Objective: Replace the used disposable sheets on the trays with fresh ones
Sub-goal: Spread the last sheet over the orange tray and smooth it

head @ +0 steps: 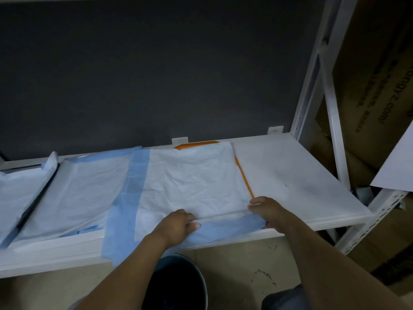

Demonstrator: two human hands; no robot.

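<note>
A white disposable sheet with blue borders (190, 182) lies spread over an orange tray (243, 175), of which only a back corner and the right rim show. My left hand (178, 224) pinches a raised fold along the sheet's near edge. At the sheet's near right corner, my right hand (266, 209) grips the same fold. To the left, a second sheet (73, 186) covers another tray, and a third sheet (15, 193) lies at the far left.
All of this rests on a white metal shelf (301, 180) against a dark wall. A dark round bin (178, 285) stands on the floor below my arms. Cardboard boxes (368, 86) fill the rack to the right behind the white uprights.
</note>
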